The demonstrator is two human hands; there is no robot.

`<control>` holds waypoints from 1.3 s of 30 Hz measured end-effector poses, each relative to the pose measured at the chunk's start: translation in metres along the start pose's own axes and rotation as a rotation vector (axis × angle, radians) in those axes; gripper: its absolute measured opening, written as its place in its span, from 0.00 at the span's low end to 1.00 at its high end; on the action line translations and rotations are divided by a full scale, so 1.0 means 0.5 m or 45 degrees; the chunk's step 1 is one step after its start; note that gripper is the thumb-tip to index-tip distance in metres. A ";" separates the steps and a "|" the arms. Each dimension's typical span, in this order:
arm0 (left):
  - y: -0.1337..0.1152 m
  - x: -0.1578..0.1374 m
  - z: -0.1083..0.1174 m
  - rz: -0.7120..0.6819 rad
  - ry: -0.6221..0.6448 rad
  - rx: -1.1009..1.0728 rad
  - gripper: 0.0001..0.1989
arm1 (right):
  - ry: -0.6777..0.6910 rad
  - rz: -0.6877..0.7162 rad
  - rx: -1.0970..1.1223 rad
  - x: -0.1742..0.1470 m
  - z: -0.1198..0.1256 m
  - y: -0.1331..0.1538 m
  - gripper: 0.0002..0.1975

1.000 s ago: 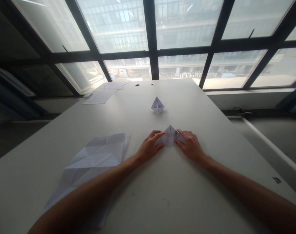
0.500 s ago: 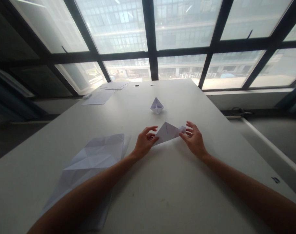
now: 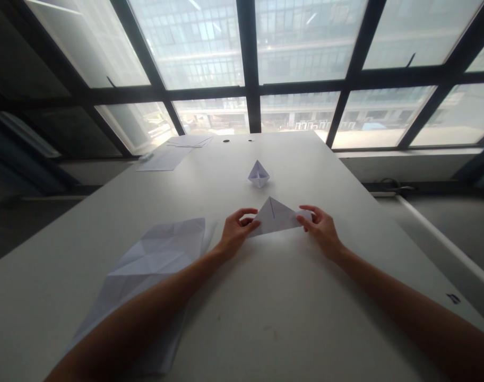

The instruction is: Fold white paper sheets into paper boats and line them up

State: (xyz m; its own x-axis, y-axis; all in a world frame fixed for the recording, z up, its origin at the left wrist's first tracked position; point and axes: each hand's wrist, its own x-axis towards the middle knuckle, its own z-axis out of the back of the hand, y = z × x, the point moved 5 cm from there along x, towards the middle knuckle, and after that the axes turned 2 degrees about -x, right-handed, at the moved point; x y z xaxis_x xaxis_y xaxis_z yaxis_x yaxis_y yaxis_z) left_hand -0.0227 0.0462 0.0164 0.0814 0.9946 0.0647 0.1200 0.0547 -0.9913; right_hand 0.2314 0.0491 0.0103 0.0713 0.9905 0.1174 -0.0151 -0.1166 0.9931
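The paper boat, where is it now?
In the head view, the paper boat sits slightly right of centre on the white table, just beyond the held folded paper.

- Left hand (image 3: pixel 234 231): bare, of slim build, with slender fingers and a narrow thumb (image 3: pixel 252 227).
- Right hand (image 3: pixel 320 228): bare, matching the left in build; thumb (image 3: pixel 304 222) likewise narrow.
- Fingernails: too small and soft in focus to assess.
- Left wrist (image 3: pixel 222 252): bare, slim, smooth in outline.
- Right wrist (image 3: pixel 339 254): bare, of similar slimness.
- Left forearm (image 3: pixel 154 305): uncovered over its visible length; tapers evenly toward the wrist; lower portion heavily shaded, surface detail unreadable.
- Right forearm (image 3: pixel 389 288): uncovered over its visible length; same even taper, broadening away from the wrist; surface appears smooth at this resolution.
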 end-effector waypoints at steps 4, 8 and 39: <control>0.002 0.001 0.000 -0.021 0.010 -0.002 0.23 | 0.023 -0.062 0.190 0.001 -0.002 -0.009 0.43; 0.003 0.001 0.000 -0.024 0.019 0.005 0.22 | 0.133 -0.182 0.347 0.002 -0.016 -0.024 0.30; 0.002 0.012 -0.001 -0.148 -0.005 -0.027 0.18 | -0.281 -0.166 0.324 0.012 0.011 -0.034 0.16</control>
State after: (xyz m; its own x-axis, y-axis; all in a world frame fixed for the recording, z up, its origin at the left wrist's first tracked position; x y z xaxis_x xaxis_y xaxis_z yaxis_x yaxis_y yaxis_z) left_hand -0.0215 0.0521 0.0160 0.0620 0.9819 0.1789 0.1496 0.1681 -0.9743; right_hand 0.2377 0.0567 -0.0060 0.2699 0.9621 -0.0392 0.2551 -0.0322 0.9664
